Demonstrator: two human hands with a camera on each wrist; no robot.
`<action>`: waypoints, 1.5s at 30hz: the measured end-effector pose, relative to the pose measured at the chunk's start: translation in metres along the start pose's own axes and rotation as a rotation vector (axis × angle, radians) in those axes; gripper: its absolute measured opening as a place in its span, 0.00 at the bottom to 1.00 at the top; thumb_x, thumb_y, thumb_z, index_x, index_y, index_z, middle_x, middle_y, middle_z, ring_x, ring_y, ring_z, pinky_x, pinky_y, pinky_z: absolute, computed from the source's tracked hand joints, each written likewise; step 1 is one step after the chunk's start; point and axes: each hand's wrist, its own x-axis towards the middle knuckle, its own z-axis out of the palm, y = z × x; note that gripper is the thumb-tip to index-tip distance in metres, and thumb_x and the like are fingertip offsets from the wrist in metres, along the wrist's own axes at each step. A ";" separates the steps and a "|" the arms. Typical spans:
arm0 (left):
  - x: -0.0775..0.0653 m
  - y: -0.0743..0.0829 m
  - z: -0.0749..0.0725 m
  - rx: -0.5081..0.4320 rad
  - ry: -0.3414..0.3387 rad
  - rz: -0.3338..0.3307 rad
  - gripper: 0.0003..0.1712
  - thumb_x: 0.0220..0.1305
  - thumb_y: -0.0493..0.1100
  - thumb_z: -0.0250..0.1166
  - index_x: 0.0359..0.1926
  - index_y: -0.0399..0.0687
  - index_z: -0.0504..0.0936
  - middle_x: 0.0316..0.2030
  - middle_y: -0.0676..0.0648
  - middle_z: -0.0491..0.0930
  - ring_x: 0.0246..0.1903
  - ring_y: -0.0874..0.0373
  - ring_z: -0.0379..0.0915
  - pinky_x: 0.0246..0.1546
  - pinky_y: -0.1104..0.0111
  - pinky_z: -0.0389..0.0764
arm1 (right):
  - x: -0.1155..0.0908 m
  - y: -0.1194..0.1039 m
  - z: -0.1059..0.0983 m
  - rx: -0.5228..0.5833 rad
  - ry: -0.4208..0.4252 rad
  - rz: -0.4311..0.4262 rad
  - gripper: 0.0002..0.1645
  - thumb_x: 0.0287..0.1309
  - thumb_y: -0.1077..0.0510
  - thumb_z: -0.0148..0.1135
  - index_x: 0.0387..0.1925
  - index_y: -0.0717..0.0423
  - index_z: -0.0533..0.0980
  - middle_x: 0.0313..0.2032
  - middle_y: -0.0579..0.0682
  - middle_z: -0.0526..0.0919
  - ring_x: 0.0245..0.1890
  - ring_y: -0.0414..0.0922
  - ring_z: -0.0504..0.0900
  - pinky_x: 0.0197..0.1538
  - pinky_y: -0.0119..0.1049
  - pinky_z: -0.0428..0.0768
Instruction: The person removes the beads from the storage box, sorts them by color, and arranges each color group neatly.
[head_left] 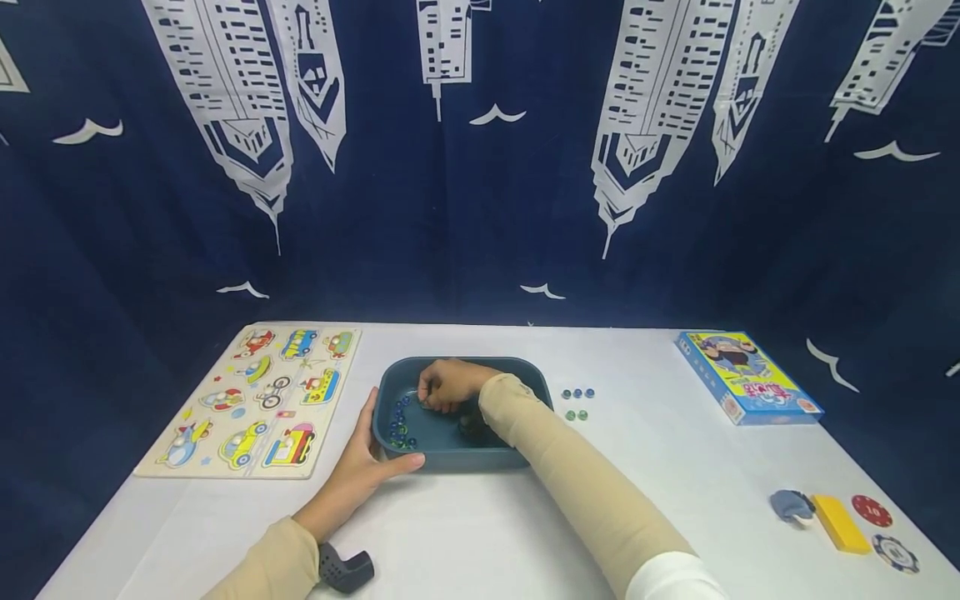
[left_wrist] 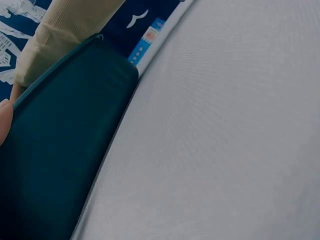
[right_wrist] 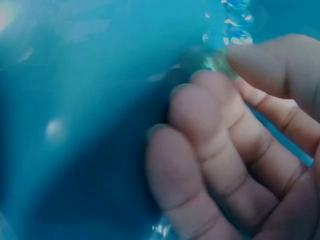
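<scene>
A dark teal tray (head_left: 450, 460) stands on the white table. My left hand (head_left: 360, 471) holds its near left corner, thumb on the front wall and fingers along the left side. In the left wrist view only a thumb tip (left_wrist: 5, 120) shows against the tray wall (left_wrist: 65, 125). Inside the tray, my right hand (head_left: 450, 385) is low over the floor. Its thumb and fingertips pinch a green marble (right_wrist: 220, 62), partly hidden and blurred. Several blue marbles (head_left: 400, 422), with some greenish ones, lie along the tray's left side.
Right of the tray lie two short rows of marbles (head_left: 577, 393). A wooden picture puzzle (head_left: 247, 400) lies left, a boxed game (head_left: 750, 375) back right. Near the right edge are a yellow block (head_left: 840, 523), a grey-blue item (head_left: 792, 505), and red (head_left: 872, 511) and dark (head_left: 896, 553) chips.
</scene>
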 end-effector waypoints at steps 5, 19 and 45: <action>0.001 0.001 0.003 0.001 0.004 0.009 0.71 0.52 0.44 0.78 0.79 0.52 0.31 0.79 0.46 0.31 0.77 0.45 0.24 0.75 0.48 0.34 | -0.017 0.009 -0.012 0.076 -0.032 -0.023 0.05 0.60 0.68 0.60 0.38 0.59 0.79 0.30 0.50 0.84 0.27 0.43 0.82 0.34 0.35 0.85; 0.001 0.001 -0.001 0.030 0.008 -0.021 0.73 0.51 0.45 0.78 0.80 0.55 0.31 0.80 0.49 0.33 0.78 0.46 0.27 0.75 0.47 0.35 | -0.095 0.022 -0.040 0.433 0.100 -0.253 0.08 0.66 0.66 0.58 0.45 0.63 0.78 0.40 0.62 0.84 0.33 0.54 0.81 0.41 0.48 0.85; 0.000 0.002 0.003 0.037 0.018 -0.004 0.72 0.52 0.42 0.77 0.79 0.52 0.30 0.79 0.48 0.29 0.77 0.47 0.24 0.76 0.48 0.34 | -0.203 0.154 -0.025 0.649 0.489 -0.033 0.12 0.62 0.67 0.58 0.46 0.71 0.72 0.36 0.58 0.83 0.25 0.41 0.79 0.33 0.34 0.84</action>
